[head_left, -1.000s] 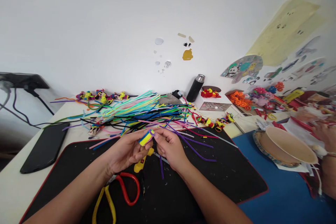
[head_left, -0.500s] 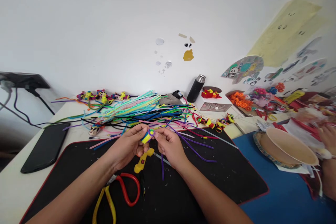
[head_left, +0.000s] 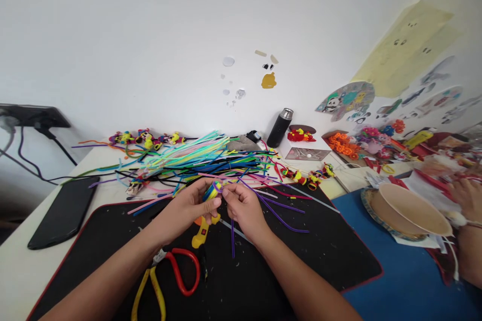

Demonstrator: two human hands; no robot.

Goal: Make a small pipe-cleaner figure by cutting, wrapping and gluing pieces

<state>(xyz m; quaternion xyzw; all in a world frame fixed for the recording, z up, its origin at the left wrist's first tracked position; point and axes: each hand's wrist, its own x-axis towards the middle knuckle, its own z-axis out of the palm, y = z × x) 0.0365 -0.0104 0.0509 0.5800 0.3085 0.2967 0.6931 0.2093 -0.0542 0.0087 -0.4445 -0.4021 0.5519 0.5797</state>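
My left hand is closed round a small bundle of coiled pipe cleaners in blue, yellow and purple with a bit of green. Its thumb lies across the front of the bundle and hides the lower part. At the bundle's right side, my right hand pinches a purple strand between thumb and fingertips. A straight purple pipe cleaner runs down below the right hand; whether it joins the bundle I cannot tell. Just under the left hand is a yellow hot-glue gun, on the black mat.
Pliers with red and yellow handles lie nearest me. Behind my hands spreads a heap of loose pipe cleaners. A phone rests at left, a black flask at the back. Right, another person's hand is beside a bowl.
My left thumb has swung down and right across the bundle, covering more of it. The bundle has tilted slightly. My right hand keeps its pinch beside it, and the whole view has shifted a little.
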